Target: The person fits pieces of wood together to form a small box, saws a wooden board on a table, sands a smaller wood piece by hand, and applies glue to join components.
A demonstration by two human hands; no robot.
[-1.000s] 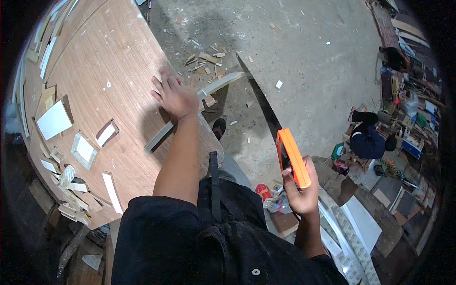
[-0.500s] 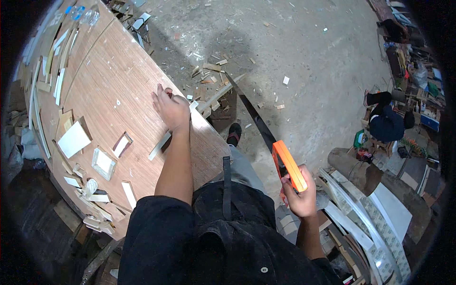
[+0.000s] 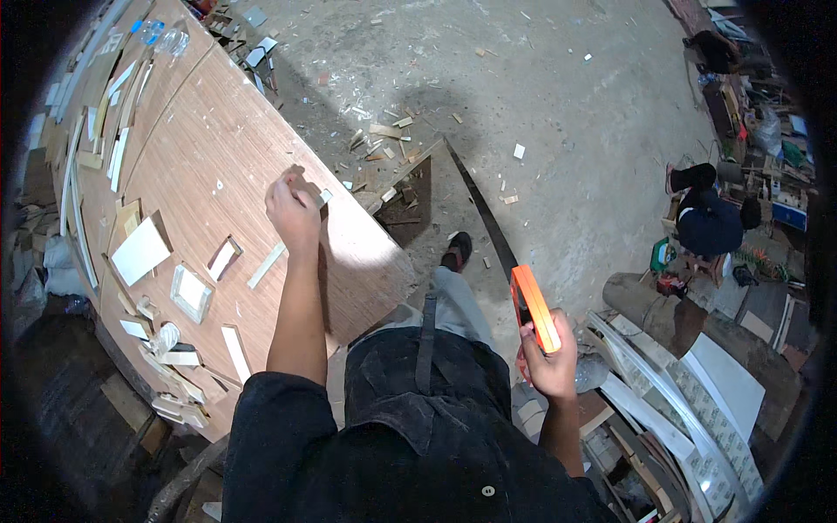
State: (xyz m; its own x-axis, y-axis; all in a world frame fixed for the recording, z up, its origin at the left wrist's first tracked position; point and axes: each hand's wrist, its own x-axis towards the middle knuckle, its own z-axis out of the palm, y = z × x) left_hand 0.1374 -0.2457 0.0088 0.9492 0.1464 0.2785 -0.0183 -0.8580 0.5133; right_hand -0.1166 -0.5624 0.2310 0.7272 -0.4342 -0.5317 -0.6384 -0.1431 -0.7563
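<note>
My left hand [image 3: 294,213] is over the wooden table [image 3: 248,139], its fingers curled around or onto a narrow pale strip of wood [image 3: 266,266]. That strip passes beneath my hand and wrist; its short far end shows near the table's edge, and the middle is hidden. In my right hand [image 3: 552,362], closed on its orange handle, is a handsaw [image 3: 486,213]. Its long dark blade slants up and left over the floor, apart from the table and the strip.
White and wooden offcuts [image 3: 139,251] lie on the table's left part, with clear bottles [image 3: 174,42] at its far end. Wood scraps [image 3: 384,131] litter the concrete floor. Long panels [image 3: 671,418] lean at lower right. Another person [image 3: 711,227] is low down at far right.
My left hand and the strip have shifted left, away from the table's edge. The saw has moved slightly right and down, still in my right hand. A foot has moved right.
</note>
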